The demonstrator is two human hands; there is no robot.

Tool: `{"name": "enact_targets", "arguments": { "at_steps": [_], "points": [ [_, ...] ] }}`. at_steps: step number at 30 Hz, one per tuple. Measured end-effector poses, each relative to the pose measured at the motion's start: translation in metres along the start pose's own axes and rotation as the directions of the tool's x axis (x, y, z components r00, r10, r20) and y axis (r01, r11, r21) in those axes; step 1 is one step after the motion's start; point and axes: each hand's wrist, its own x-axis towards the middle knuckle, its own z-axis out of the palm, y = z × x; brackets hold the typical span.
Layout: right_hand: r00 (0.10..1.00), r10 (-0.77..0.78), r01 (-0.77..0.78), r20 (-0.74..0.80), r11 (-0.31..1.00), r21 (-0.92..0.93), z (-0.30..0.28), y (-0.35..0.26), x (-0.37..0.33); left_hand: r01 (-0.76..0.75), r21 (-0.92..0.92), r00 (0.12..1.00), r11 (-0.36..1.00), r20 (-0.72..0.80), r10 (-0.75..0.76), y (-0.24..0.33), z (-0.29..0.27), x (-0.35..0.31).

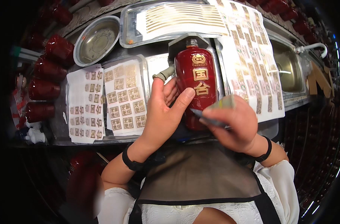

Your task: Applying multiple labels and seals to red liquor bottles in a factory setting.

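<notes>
A glossy dark red bottle (196, 80) with gold raised characters and a gold emblem lies with its neck away from me, resting in a dark angular holder (174, 47). My left hand (165, 102) steadies its left side, the thumb pressed on the front and the fingers against the flank. A grey cloth wrap (164, 73) covers one fingertip of that hand. Over the lower part of the bottle, my right hand (231, 125) is closed around a thin grey-blue flat piece (207, 115), like a small scraper; motion smears it. Something greenish (226, 101) shows at those fingers.
Gold label sheets (85, 104) and square-character sheets (125, 97) lie on a left tray. Behind are a metal basin (97, 41) and a tray of gold strips (183, 18). More sheets (252, 59) lie right, beside a sink (285, 69). Red bottles (44, 87) line the left.
</notes>
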Motion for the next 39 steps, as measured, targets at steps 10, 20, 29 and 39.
{"name": "enact_targets", "arguments": {
  "at_steps": [10, 20, 29, 39],
  "points": [
    [0.716, 0.676, -0.528, -0.173, 0.687, 0.5, 0.0, 0.024, -0.007, 0.051, 0.003, 0.999, 0.999, -0.013, -0.051, 0.001, 0.003, 0.008],
    [0.776, 0.616, -0.537, -0.135, 0.758, 0.369, 0.002, 0.029, -0.004, 0.041, 0.12, 0.997, 0.992, -0.063, -0.033, 0.009, 0.017, 0.008],
    [0.647, 0.748, -0.548, -0.151, 0.593, 0.589, 0.002, 0.023, -0.018, 0.057, 0.204, 0.997, 0.977, -0.067, -0.044, 0.009, 0.018, 0.011],
    [0.705, 0.689, -0.542, -0.168, 0.676, 0.5, 0.004, 0.021, -0.017, 0.035, 0.093, 0.998, 0.995, -0.052, -0.03, 0.01, 0.011, 0.026]
  ]
}}
